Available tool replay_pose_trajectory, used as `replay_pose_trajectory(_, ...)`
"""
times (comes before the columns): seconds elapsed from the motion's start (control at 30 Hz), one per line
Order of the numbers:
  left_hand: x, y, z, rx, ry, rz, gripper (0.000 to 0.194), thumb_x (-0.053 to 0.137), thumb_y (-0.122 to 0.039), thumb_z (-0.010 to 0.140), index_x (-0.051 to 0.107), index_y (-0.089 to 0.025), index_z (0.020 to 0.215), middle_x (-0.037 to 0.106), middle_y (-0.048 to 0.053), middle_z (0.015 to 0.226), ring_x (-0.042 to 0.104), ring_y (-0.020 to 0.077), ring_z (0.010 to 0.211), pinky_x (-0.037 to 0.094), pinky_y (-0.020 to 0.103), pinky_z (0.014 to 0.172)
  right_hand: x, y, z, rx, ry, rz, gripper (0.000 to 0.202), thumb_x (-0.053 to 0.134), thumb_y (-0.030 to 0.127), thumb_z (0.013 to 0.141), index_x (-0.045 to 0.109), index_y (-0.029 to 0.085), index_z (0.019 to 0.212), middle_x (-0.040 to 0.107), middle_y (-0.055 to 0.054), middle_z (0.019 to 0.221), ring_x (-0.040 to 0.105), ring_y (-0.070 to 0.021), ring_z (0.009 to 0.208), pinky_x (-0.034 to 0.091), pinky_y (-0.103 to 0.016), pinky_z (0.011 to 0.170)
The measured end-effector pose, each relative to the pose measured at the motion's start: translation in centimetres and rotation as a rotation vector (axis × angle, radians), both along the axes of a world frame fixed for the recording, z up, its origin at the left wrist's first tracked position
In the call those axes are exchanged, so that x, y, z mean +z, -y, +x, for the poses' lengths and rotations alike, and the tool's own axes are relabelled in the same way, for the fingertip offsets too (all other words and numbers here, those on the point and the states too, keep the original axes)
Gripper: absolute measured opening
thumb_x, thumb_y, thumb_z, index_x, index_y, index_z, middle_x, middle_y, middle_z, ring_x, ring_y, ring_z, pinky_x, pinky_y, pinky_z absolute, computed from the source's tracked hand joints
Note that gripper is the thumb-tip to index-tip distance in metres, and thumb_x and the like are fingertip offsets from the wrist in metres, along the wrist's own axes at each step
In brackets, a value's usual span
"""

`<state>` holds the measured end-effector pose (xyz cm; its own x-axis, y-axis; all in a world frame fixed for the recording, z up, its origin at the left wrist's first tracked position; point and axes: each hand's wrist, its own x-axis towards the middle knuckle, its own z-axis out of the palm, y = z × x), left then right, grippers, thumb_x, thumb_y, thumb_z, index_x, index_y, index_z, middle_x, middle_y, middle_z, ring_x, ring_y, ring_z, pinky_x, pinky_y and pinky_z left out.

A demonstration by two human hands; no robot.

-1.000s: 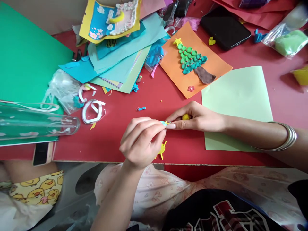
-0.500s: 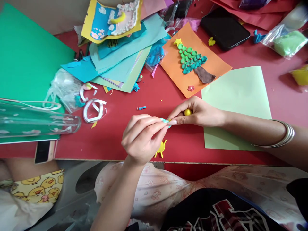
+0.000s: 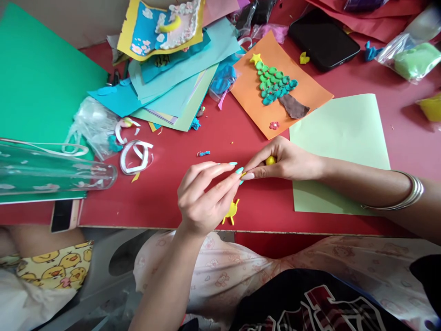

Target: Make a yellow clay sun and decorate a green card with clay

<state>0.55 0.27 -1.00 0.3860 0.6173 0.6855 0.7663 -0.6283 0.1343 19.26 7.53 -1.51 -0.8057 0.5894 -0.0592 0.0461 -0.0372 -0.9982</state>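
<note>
My left hand (image 3: 208,195) and my right hand (image 3: 285,161) meet at their fingertips above the red table. Between them is a small yellow clay piece (image 3: 243,174), pinched from both sides and mostly covered by the fingers. A yellow clay ball (image 3: 270,160) is tucked in the curled fingers of my right hand. Just below my left fingertips lies a yellow clay sun shape (image 3: 232,210) with thin rays, partly hidden by my left hand. My right forearm rests across a pale green sheet (image 3: 339,138).
An orange card (image 3: 251,96) with a clay tree lies behind my hands. Coloured papers (image 3: 182,82) are stacked at the back left, near a white tape ring (image 3: 132,158) and a clear bottle (image 3: 62,170). A black phone-like object (image 3: 324,39) lies at the back right.
The index and middle fingers of my left hand have spread apart, while the thumb and one finger stay at the small piece. My right hand keeps its pinch.
</note>
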Motion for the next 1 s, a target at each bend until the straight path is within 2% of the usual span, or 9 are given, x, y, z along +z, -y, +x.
replay_pose_trajectory(0.17, 0.0, 0.3, -0.3, -0.009, -0.036, -0.015, 0.016, 0.069, -0.01, 0.072, 0.068, -0.022, 0.083, 0.07, 0.004, 0.085, 0.063, 0.0182, 0.079, 0.054, 0.034, 0.068, 0.1, 0.1, 0.0, 0.012, 0.037, 0.029, 0.028, 0.067, 0.038, 0.074, 0.074, 0.015, 0.089, 0.072, -0.005, 0.085, 0.065, -0.0176, 0.084, 0.052, -0.029, 0.076)
replay_pose_trajectory(0.4, -0.3, 0.5, -0.4, -0.032, -0.013, -0.048, 0.017, 0.068, -0.009, 0.071, 0.067, -0.021, 0.084, 0.069, 0.004, 0.085, 0.062, 0.0174, 0.079, 0.054, 0.032, 0.068, -0.1, 0.1, 0.1, 0.015, 0.071, 0.084, 0.026, 0.068, 0.034, 0.073, 0.074, 0.014, 0.09, 0.072, -0.005, 0.083, 0.064, -0.0144, 0.072, 0.05, -0.025, 0.066)
replay_pose_trajectory(0.57, -0.2, 0.5, -0.5, -0.03, -0.007, -0.053, 0.019, 0.069, -0.008, 0.07, 0.067, -0.021, 0.084, 0.069, 0.005, 0.084, 0.062, 0.0178, 0.078, 0.054, 0.032, 0.067, -0.1, 0.2, 0.1, 0.01, 0.07, 0.08, 0.025, 0.067, 0.032, 0.073, 0.074, 0.014, 0.089, 0.072, -0.005, 0.082, 0.064, -0.0149, 0.074, 0.049, -0.025, 0.065)
replay_pose_trajectory(0.9, 0.0, 0.8, -1.7, 0.047, -0.012, -0.035, 0.018, 0.068, -0.009, 0.071, 0.066, -0.022, 0.084, 0.069, 0.003, 0.08, 0.063, 0.0173, 0.073, 0.052, 0.032, 0.066, -0.1, 0.3, 0.0, -0.02, 0.085, 0.07, 0.025, 0.066, 0.032, 0.074, 0.073, 0.013, 0.088, 0.072, -0.005, 0.08, 0.064, -0.0147, 0.072, 0.05, -0.025, 0.063)
replay_pose_trajectory(1.0, -0.2, 1.0, -2.2, 0.092, -0.013, -0.076, 0.015, 0.064, -0.01, 0.073, 0.064, -0.022, 0.083, 0.068, 0.003, 0.082, 0.063, 0.0177, 0.075, 0.051, 0.033, 0.069, -0.3, 0.2, 0.0, -0.02, 0.087, 0.071, 0.024, 0.066, 0.033, 0.074, 0.073, 0.013, 0.086, 0.071, -0.005, 0.079, 0.064, -0.0146, 0.072, 0.05, -0.025, 0.064)
